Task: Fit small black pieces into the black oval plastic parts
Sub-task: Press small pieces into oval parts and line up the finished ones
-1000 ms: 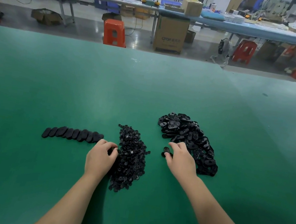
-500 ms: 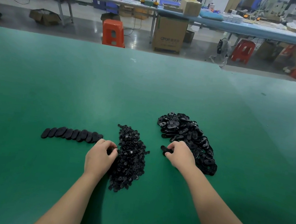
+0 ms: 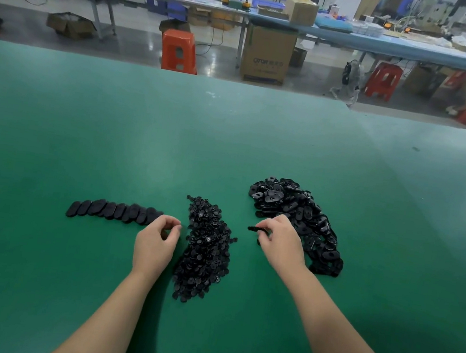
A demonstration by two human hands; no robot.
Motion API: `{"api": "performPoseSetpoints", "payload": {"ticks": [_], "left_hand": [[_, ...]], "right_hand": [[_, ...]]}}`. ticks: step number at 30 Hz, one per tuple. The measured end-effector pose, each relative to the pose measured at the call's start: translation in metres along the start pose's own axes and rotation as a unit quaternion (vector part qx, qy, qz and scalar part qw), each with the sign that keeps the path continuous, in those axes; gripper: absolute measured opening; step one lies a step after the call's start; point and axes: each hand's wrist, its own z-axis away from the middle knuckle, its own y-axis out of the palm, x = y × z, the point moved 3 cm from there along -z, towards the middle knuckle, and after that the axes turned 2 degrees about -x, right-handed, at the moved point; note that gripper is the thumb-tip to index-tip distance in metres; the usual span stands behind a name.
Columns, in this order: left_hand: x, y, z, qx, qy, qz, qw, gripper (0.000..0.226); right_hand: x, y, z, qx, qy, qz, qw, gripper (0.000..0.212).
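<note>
Here, right hand (image 3: 282, 243) pinching oval part (image 3: 255, 228) beside oval pile (image 3: 303, 215), left hand (image 3: 155, 241) curled at small-piece heap (image 3: 205, 249), contents unclear

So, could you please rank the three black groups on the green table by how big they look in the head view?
1. Pile of oval parts, far right: largest.
2. Pile of small pieces, middle: close behind and partly hidden, so the first two ranks are unsure.
3. Row of overlapping ovals, left: smallest.

Row of ovals (image 3: 114, 211) left, small-piece heap (image 3: 205, 249) centre, oval heap (image 3: 300, 217) right, on table (image 3: 231, 134)
</note>
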Motion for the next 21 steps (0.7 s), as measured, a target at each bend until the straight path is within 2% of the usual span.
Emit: {"api": "performPoseSetpoints", "payload": {"ticks": [2,5,8,10,13,18,21], "left_hand": [[0.000,0.000,0.001,0.002,0.004,-0.001,1.000,0.016],[-0.002,-0.002,0.001,0.001,0.011,-0.016,1.000,0.015],[-0.005,-0.001,0.001,0.002,0.016,-0.031,0.999,0.013],[-0.006,-0.002,0.002,0.001,0.016,-0.031,0.999,0.013],[-0.005,-0.002,0.004,0.005,0.000,-0.016,1.000,0.014],[-0.005,-0.002,0.003,0.005,0.000,-0.022,1.000,0.013],[-0.005,-0.003,0.002,0.001,0.003,-0.029,1.000,0.010]], "right_hand": [[0.004,0.000,0.005,-0.029,-0.002,-0.056,0.998,0.013],[0.010,0.010,0.017,-0.012,0.017,-0.178,0.984,0.017],[0.015,0.024,0.033,0.022,0.082,-0.331,0.940,0.033],[0.017,0.032,0.043,0.026,0.105,-0.392,0.913,0.034],[0.020,0.041,0.050,0.009,0.100,-0.409,0.907,0.017],[0.018,0.048,0.054,-0.013,0.107,-0.395,0.913,0.032],[0.016,0.049,0.054,-0.026,0.119,-0.395,0.911,0.019]]}}
